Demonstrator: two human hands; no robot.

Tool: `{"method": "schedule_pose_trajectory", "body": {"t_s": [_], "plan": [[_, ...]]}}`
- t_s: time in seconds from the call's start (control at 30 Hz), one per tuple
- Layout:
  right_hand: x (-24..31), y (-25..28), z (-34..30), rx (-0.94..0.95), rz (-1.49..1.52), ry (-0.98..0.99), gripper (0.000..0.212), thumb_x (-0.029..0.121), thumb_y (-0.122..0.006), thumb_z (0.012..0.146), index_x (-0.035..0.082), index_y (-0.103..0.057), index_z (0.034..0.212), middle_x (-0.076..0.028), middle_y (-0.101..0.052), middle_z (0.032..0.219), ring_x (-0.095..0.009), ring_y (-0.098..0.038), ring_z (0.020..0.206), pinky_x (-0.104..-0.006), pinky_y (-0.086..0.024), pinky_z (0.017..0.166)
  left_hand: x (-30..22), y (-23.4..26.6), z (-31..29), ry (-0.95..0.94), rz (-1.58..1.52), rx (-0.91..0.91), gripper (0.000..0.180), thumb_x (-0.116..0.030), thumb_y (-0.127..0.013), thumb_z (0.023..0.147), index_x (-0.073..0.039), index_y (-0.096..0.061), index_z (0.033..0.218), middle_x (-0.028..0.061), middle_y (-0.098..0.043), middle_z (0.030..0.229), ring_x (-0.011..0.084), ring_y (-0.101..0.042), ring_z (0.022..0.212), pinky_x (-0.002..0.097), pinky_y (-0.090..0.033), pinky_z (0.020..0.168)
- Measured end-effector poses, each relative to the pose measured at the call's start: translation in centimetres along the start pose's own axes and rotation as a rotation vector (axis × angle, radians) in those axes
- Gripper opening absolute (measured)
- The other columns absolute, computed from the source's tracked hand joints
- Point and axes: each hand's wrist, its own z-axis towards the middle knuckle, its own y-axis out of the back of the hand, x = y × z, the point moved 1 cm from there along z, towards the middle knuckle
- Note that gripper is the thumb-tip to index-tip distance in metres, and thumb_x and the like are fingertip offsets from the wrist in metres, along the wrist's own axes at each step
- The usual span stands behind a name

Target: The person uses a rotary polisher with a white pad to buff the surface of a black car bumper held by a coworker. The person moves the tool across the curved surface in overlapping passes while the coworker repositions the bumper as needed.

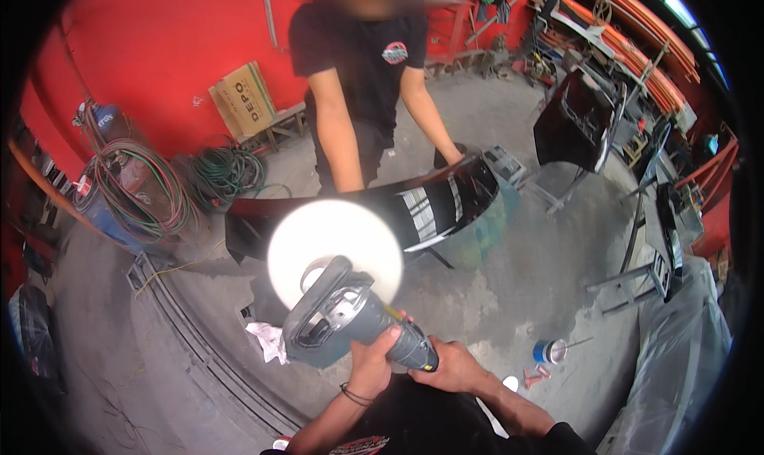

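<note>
A dark grey electric polisher (342, 312) with a round white pad (338, 228) is in both my hands. My left hand (376, 363) is closed round the underside of its body, thumb on top. At the tool's rear end, my right hand (452, 365) is wrapped around the handle. The pad overlaps the near edge of a glossy black curved car panel (382, 216); whether it touches cannot be told. Opposite me, a person in a dark T-shirt (358, 65) leans over with both arms down at the panel's far side. Their hands are mostly hidden behind it.
Crumpled paper (269, 342) lies left of the polisher. A small can (549, 351) with a stick stands on the floor at right. Gas cylinders (111, 125) and coiled hoses (227, 169) are at far left. Another black panel (577, 121) stands at back right; plastic sheeting (680, 351) covers something nearer.
</note>
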Motion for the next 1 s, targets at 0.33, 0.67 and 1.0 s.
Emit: {"method": "schedule_pose_trajectory", "body": {"t_s": [0.33,0.67,1.0], "plan": [[-7.9,7.2,-2.1,0.020,0.311,-0.200,0.062,0.032,-0.087,0.078,-0.002,-0.071,0.127,-0.024,-0.079,0.109,-0.039,-0.077,0.106,-0.0442,-0.058,0.098,7.1,-9.6,2.6,-0.049,0.283,0.026,0.036,-0.005,-0.081,0.093,0.002,-0.068,0.126,0.0124,-0.075,0.116,0.0226,-0.074,0.107,0.0404,-0.060,0.096],[-19.4,12.5,-0.2,0.106,0.637,-0.300,0.043,0.026,-0.088,0.081,-0.005,-0.074,0.108,-0.013,-0.076,0.089,-0.021,-0.074,0.077,-0.0362,-0.058,0.073,14.7,-17.5,7.9,-0.055,0.543,-0.024,0.043,-0.019,-0.090,0.091,-0.002,-0.068,0.124,0.0081,-0.075,0.114,0.0164,-0.072,0.105,0.0349,-0.059,0.091],[-23.0,14.7,1.2,0.117,0.827,-0.232,0.020,0.013,-0.082,0.080,0.000,-0.070,0.089,-0.005,-0.068,0.071,-0.015,-0.064,0.058,-0.0334,-0.052,0.055,20.4,-19.0,12.0,0.008,0.270,-0.026,0.052,-0.019,-0.085,0.096,-0.001,-0.060,0.138,0.0108,-0.074,0.122,0.0192,-0.073,0.111,0.0385,-0.061,0.097]]}}
